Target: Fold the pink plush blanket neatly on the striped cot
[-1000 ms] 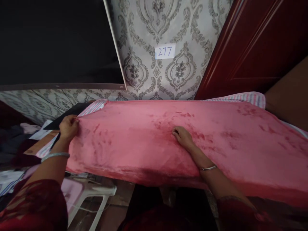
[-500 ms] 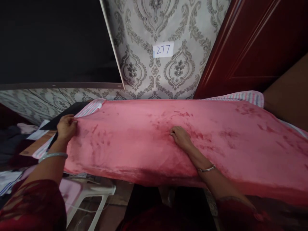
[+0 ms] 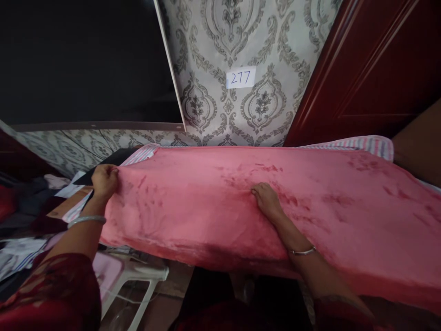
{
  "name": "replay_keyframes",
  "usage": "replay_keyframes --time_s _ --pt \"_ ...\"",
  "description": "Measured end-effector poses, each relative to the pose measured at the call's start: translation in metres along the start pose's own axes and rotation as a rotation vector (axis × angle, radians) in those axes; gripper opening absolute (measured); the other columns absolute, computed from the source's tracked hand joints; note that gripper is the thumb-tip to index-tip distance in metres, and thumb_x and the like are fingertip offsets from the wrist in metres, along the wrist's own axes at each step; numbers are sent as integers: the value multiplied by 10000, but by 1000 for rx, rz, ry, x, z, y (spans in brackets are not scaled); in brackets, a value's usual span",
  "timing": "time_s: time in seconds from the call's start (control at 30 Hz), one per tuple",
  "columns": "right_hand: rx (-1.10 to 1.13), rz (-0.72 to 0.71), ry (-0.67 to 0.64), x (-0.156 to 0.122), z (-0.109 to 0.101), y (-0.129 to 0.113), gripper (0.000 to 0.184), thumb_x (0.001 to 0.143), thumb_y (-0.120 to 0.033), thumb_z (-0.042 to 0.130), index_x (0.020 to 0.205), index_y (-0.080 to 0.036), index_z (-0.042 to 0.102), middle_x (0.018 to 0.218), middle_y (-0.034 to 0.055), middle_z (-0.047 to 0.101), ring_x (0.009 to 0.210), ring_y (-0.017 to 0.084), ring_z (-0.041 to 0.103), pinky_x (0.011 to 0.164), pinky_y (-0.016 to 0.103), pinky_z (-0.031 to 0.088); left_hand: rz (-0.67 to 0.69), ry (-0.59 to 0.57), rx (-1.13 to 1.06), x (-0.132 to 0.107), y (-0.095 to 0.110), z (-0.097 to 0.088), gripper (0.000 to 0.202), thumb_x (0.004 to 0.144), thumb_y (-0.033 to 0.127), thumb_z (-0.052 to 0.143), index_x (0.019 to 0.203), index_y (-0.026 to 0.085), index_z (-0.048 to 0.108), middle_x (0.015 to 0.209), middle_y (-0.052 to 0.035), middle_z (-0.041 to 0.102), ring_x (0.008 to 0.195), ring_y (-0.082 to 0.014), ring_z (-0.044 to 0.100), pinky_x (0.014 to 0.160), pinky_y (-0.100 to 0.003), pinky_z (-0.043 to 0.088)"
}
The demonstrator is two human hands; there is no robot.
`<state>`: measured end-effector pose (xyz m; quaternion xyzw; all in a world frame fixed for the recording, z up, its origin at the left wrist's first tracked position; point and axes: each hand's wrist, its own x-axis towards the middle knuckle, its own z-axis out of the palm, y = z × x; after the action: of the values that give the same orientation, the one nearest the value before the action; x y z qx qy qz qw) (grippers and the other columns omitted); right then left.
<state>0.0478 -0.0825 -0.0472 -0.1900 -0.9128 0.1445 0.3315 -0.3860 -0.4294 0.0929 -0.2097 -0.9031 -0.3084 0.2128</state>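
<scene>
A pink plush cloth [image 3: 193, 197] is spread wide in front of me, with darker red marks in its pile. My left hand [image 3: 105, 181] is closed on the cloth's left edge, pinching it and lifting it slightly. Over the middle of the cloth, my right hand [image 3: 268, 200] is closed, its curled fingertips against the pile. Whatever lies inside those fingers, if anything, is hidden. Beneath the pink cloth, a striped cloth [image 3: 377, 146] sticks out at the back right and also at the left.
Behind is a patterned wall with a paper marked 277 [image 3: 240, 77]. A large black screen [image 3: 86, 64] is at upper left, a dark red door [image 3: 372, 69] at right. A white plastic stool [image 3: 148, 273] stands below left, near piled clothes [image 3: 20, 255].
The whole view has shifted slightly, so everything appears a little further right and lower. Both hands keep the same places on the cloth.
</scene>
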Motion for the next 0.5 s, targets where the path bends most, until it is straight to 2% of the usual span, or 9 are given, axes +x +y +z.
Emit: replay_keyframes --time_s 0.17,0.5 --pt "-62 -15 116 -2 3 0 244 970 -190 450 846 -220 659 856 102 648 857 259 548 796 383 455 59 61 2 0 9 -10 24 753 231 486 760 219 505 853 -73 548 978 -280 578 1021 -458 464" --pt "-129 -75 269 -1 -8 -9 240 985 -179 433 832 -220 613 843 88 619 830 252 517 788 382 425 95 115 -5 -5 21 -38 5 756 228 481 753 231 479 847 -81 538 948 -291 575 964 -466 492"
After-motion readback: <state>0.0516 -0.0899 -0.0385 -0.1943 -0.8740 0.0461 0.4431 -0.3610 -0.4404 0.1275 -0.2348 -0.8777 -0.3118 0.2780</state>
